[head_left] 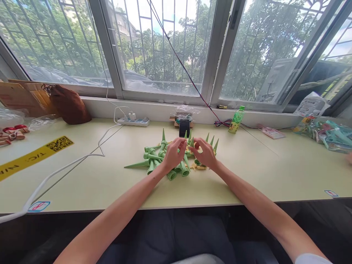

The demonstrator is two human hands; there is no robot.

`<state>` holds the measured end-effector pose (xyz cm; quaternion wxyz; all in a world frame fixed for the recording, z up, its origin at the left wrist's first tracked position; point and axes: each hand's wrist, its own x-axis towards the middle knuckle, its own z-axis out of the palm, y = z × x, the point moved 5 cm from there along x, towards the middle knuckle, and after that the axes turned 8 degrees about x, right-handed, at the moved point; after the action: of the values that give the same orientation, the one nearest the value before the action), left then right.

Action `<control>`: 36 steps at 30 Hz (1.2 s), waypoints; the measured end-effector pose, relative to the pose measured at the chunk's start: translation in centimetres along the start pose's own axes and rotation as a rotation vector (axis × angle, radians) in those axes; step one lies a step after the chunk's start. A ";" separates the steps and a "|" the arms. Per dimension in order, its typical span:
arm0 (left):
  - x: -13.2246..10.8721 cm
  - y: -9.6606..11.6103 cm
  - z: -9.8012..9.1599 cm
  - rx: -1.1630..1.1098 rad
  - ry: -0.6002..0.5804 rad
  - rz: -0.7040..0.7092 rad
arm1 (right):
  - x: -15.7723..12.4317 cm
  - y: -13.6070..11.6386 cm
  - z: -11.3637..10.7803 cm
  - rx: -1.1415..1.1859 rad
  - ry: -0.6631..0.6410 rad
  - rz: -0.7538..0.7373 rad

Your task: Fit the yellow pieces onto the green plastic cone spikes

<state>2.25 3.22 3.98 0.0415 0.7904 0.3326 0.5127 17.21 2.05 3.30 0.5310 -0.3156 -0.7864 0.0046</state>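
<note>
My left hand [175, 152] and my right hand [204, 152] face each other over a pile of green plastic cone-shaped spikes [155, 156]. Fingers of both hands are curled into a pinch; whatever is between them is too small or hidden to make out. One upright green spike [191, 142] shows right at my right fingertips, and I cannot tell if it is held or stands behind. More spikes [212, 141] point up beyond my right hand. Beneath that hand lie small yellowish-tan plastic pieces [198, 167]. Hollow, ribbed spike ends [172, 175] face me at the front.
A black phone [184, 128] leans behind the pile. Farther back are a power strip [134, 121] with a white cable and a green-capped bottle [237, 120]. A brown bag [70, 104] sits at left; plastic-bagged items [328, 134] lie at right. The table's front edge is near me.
</note>
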 end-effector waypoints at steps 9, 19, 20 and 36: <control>-0.6 -0.6 1.0 0.048 -0.133 -0.055 | 1.8 1.5 -3.2 0.078 0.220 0.116; -1.3 0.4 1.9 0.001 -0.338 0.091 | 6.1 6.3 -8.0 -0.053 0.327 0.307; -1.3 0.4 1.8 0.003 -0.340 0.098 | 6.4 6.9 -8.3 -0.069 0.325 0.321; -1.6 1.0 2.0 0.000 -0.408 0.117 | 5.6 10.3 -7.9 -0.165 0.150 0.465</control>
<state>3.96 2.14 2.23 0.0781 0.8957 0.2708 0.3438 27.59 10.48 7.90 0.5450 -0.5298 -0.6487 0.0388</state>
